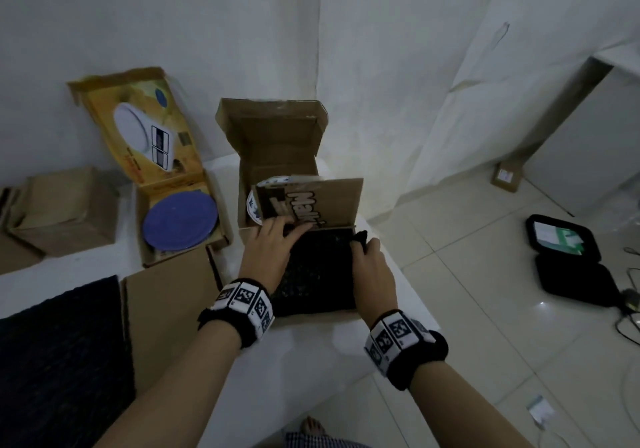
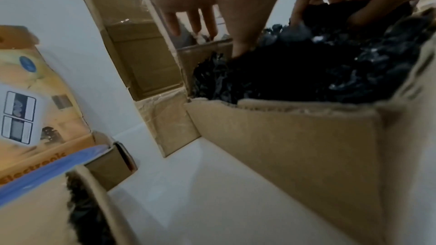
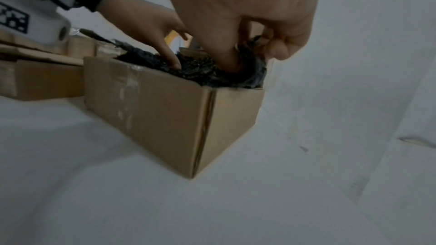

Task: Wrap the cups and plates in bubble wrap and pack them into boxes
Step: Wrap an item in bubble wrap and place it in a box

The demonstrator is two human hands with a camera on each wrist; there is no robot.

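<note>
A brown cardboard box (image 3: 153,109) sits in front of me on the white table, its printed lid (image 1: 341,202) standing up at the back. Black bubble wrap (image 1: 318,274) fills it, hiding what is inside. My left hand (image 1: 287,229) presses straight fingers on the wrap's far left part. My right hand (image 1: 362,241) pinches a bunch of the wrap at the far right corner, with the thumb (image 3: 233,62) pushed into it. A blue plate (image 1: 180,221) lies bare in a yellow box (image 1: 152,122). A patterned white plate (image 1: 254,203) lies in the brown box (image 1: 277,129) behind.
A closed cardboard box (image 1: 65,205) stands far left. Flat cardboard (image 1: 166,309) and a dark bubble-wrap sheet (image 1: 59,361) lie at my near left. The table edge runs just right of the box. On the tiled floor are an open black case (image 1: 571,260) and a small box (image 1: 507,176).
</note>
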